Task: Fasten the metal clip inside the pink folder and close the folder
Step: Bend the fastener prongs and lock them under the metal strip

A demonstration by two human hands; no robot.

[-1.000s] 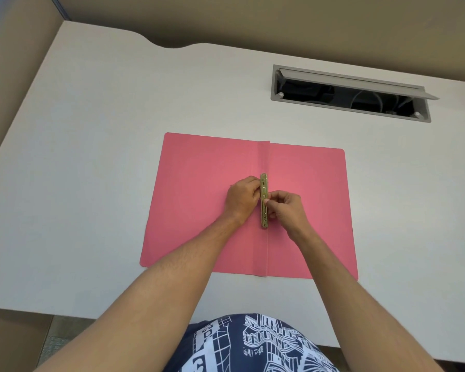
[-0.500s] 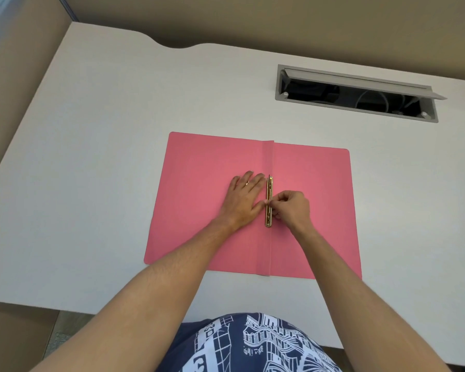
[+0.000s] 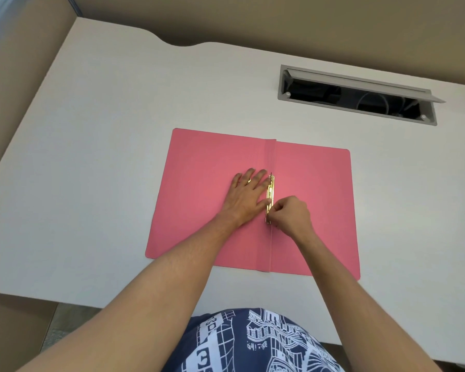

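My right hand [image 3: 290, 213] is curled with its fingertips pinched together on the near end of the metal clip [image 3: 270, 196], which lies along the spine of the open pink folder [image 3: 314, 189]; the pinch itself is turned away from me, so I cannot tell exactly which part of the strip it grips. Just across the clip from that pinch, my left hand [image 3: 246, 194] lies flat and spread on the left cover, holding nothing, its thumb and forefinger touching the clip's far side to steady it. Beyond my pinch the strip runs on toward the far end, where a thin prong seems to stand up. I judge the clip to be light, thin and springy, with edges that could nick a finger, so it is best taken by its flat faces near the end and pressed down gently. The folder looks like light, flexible card, lying flat on the white desk [image 3: 91, 183]; to close it I would lift the left cover by its outer edge.
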